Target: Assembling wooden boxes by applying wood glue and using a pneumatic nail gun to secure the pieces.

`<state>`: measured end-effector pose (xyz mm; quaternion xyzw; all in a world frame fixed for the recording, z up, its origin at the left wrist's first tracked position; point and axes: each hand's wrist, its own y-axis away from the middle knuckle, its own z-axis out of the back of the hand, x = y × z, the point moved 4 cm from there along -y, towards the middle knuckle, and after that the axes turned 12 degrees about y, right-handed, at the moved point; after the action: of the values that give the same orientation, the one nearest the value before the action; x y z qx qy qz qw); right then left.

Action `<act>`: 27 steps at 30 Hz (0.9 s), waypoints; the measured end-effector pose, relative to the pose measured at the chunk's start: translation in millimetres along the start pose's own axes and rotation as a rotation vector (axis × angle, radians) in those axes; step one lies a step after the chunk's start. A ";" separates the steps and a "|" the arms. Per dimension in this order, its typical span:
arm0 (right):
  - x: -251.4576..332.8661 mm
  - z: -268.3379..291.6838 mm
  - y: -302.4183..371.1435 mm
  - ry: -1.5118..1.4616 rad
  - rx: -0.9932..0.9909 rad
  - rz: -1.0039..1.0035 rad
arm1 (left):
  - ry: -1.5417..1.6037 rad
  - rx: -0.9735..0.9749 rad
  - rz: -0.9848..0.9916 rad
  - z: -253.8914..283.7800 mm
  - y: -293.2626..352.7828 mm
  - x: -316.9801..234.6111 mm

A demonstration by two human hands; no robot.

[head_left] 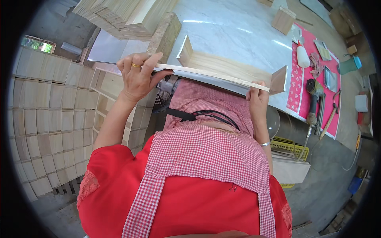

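A long thin pale wooden board (pixel 210 74) is held nearly edge-on at the near side of the table. Its left end is pinched between the thumb and fingers of my left hand (pixel 137 75), which wears a gold ring. My right hand (pixel 258 99) grips the other end, its lower fingers partly hidden. Just beyond the board lies a pale wooden box part (pixel 230 66) with a short upright panel at each end. The board's right end is close to the right end panel (pixel 279 80); whether they touch, I cannot tell.
A wooden block (pixel 164 33) and stacked boards (pixel 123 16) lie at the far left. Wooden boxes (pixel 43 119) are piled at left. On a pink sheet at right are a white glue bottle (pixel 303 56), a power tool (pixel 313 97) and a hammer (pixel 330 121). A yellow crate (pixel 287 144) stands below.
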<state>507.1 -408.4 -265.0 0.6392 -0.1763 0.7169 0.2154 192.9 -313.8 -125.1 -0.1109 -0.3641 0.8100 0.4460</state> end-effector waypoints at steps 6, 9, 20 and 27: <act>0.7 12.1 -0.3 0.247 -0.036 0.248 | -0.007 -0.064 -0.034 -0.4 14.4 6.8; 3.6 13.7 0.7 0.273 0.009 0.188 | -0.021 -0.141 -0.038 1.3 14.9 6.9; 2.3 -3.9 3.0 0.127 -0.072 0.236 | -0.033 -0.158 -0.031 -0.6 16.5 6.8; -17.6 19.3 2.7 0.440 0.054 0.016 | -0.026 -0.148 -0.002 -5.2 11.5 11.2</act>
<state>523.4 -422.4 -280.0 0.4718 -0.1108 0.8451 0.2259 181.6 -306.1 -135.2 -0.1326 -0.4291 0.7818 0.4326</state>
